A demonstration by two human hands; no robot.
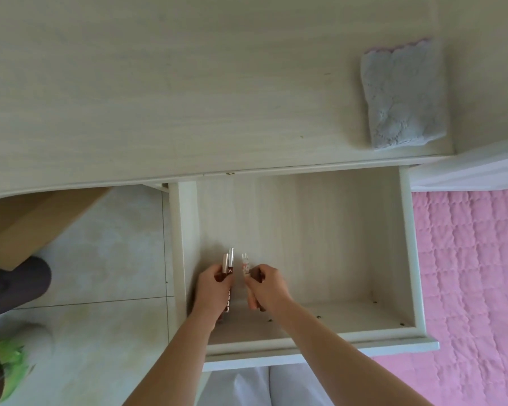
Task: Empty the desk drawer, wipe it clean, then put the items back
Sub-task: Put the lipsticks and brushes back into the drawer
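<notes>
Both hands are down in the open drawer [406, 259], at its near-left corner. The left hand [210, 291] has its fingers curled round a couple of slim tubes [228, 260] with silver caps, long axes pointing away from the person toward the drawer's back. The right hand [269, 288] sits just beside it, fingers pinched round a small pale tube [245, 263] and what looks like another thing lower in the palm, can't tell what. So everything in play is already in hand. The rest of the drawer floor shows bare wood, just screw heads along the front wall.

Can't say for sure whether these are going in or coming out. Either way the tubes lie close to the drawer's left wall, and the left hand is the nearer one to it.

Beyond the drawer is the counter [159, 98], pale woodgrain, with a folded grey cloth [402, 95] above the drawer's back-right corner. Pink quilted bed [467, 273] right of the drawer, tiled floor [109, 259] left of it.
</notes>
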